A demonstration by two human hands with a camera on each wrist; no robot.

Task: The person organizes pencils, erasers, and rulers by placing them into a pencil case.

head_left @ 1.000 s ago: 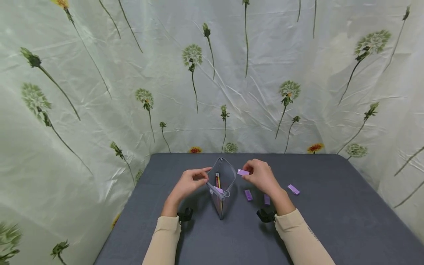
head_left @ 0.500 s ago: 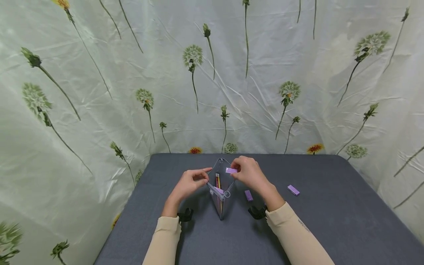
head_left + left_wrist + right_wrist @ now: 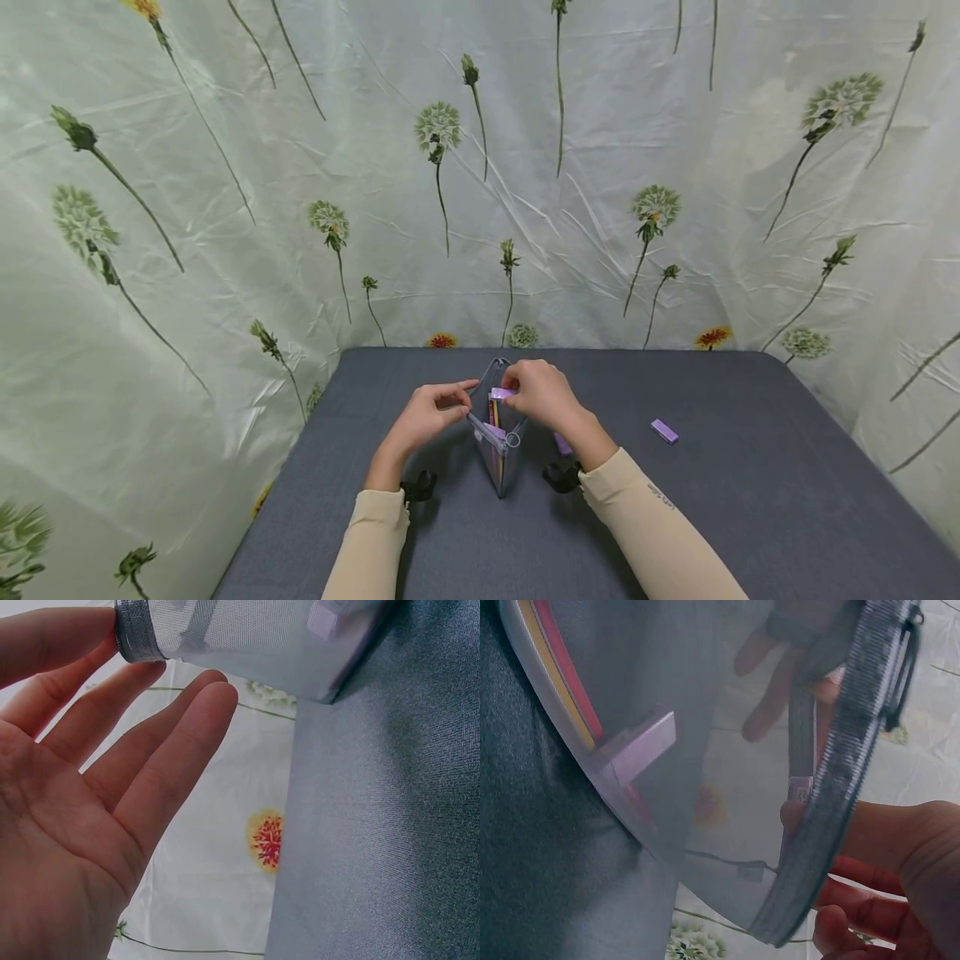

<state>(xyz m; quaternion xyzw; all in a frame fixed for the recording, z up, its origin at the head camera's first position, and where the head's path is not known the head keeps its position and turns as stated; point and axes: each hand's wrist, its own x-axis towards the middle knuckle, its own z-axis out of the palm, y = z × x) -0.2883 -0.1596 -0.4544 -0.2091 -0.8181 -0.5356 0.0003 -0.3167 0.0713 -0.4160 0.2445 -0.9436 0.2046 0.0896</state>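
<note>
A see-through grey zip pouch (image 3: 491, 467) stands on the table with its mouth spread. My left hand (image 3: 429, 417) pinches the pouch's zipped rim on the left, thumb against fingers; the left wrist view shows the other fingers (image 3: 172, 761) extended. My right hand (image 3: 546, 396) pinches a small purple block (image 3: 502, 393), its fingertips inside the pouch mouth. Through the mesh in the right wrist view, the held block (image 3: 800, 791) shows printed marks. Inside the pouch lie another purple block (image 3: 649, 742) and red and yellow pencil-like sticks (image 3: 564, 675).
One loose purple block (image 3: 664, 431) lies to the right on the dark grey table (image 3: 735, 517). Another purple block (image 3: 562, 444) is partly behind my right wrist. A flower-printed curtain (image 3: 570, 275) hangs behind the table. Dark straps (image 3: 420, 486) sit at both wrists.
My right hand has carried the purple block leftward, from beside the pouch to within its mouth. The right forearm now covers part of the nearer loose block. My left hand keeps its hold.
</note>
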